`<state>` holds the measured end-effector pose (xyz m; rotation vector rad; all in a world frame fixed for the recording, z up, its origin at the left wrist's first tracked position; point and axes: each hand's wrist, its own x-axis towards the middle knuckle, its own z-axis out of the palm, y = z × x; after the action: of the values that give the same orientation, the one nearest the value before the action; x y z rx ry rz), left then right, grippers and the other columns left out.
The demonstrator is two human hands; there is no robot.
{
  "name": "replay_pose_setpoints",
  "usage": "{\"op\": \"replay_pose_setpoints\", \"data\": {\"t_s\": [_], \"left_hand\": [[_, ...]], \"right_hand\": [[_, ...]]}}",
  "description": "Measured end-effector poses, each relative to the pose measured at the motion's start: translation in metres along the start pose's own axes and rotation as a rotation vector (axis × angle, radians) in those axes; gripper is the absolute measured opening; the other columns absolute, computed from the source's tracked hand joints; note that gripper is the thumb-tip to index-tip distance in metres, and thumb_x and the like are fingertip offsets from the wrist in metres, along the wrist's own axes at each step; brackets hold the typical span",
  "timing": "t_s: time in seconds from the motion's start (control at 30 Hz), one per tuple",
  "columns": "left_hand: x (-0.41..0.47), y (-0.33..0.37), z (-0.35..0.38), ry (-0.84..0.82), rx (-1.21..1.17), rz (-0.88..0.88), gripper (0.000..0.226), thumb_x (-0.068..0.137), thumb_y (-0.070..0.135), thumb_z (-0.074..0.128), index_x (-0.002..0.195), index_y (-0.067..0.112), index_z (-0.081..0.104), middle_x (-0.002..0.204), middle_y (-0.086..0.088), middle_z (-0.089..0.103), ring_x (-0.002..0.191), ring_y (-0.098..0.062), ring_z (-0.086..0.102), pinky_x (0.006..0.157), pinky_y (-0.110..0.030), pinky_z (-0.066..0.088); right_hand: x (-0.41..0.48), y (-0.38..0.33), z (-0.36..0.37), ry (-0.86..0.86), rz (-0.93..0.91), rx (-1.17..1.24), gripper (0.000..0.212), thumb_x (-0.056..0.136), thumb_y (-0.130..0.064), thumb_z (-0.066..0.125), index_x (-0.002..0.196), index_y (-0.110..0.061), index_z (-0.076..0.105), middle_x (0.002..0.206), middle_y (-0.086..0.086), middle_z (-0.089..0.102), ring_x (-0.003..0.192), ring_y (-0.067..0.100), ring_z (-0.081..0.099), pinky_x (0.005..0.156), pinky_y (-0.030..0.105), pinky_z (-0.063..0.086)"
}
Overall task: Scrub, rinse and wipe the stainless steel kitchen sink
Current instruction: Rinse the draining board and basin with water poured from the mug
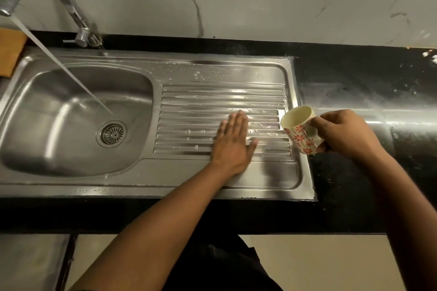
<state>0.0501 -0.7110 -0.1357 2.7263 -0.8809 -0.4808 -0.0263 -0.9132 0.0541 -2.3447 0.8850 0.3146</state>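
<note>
Left hand [233, 142] presses flat on the sink drainboard [201, 101]; just to its right, right hand [340, 132] grips a seemingly empty mug [299, 133].

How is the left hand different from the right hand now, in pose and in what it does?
The left hand lies flat with straight fingers; the right hand has curled fingers. The left hand rests on the ribbed drainboard and holds nothing; the right hand grips a flowered mug, tilted, at the drainboard's right edge. Both are bare.
</note>
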Motion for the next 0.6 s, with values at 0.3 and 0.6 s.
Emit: {"op": "replay_pose_setpoints", "data": {"t_s": [0.3,0.6], "left_hand": [[-0.054,-0.127,-0.032,0.032,0.068,-0.307,0.091,0.1,0.074,-0.003,0.165,0.011,-0.014,0.172,-0.01,-0.023,0.16,-0.027,-0.018,0.131,-0.047,-0.005],[0.005,0.031,-0.007,-0.071,-0.056,-0.004,0.095,0.1,0.074,0.008,0.165,0.007,-0.008,0.174,-0.015,-0.015,0.16,-0.03,-0.017,0.131,-0.05,-0.003]], "right_hand": [[0.001,-0.022,0.02,-0.059,-0.093,-0.044,0.033,0.098,-0.04,0.057,0.08,-0.02,0.075,0.062,-0.003,0.075,0.054,0.015,0.074,0.07,0.049,0.065],[-0.004,-0.02,0.011,-0.032,-0.075,-0.063,0.03,0.099,-0.038,0.058,0.082,-0.022,0.077,0.064,-0.004,0.075,0.054,0.015,0.074,0.069,0.048,0.065]]}}
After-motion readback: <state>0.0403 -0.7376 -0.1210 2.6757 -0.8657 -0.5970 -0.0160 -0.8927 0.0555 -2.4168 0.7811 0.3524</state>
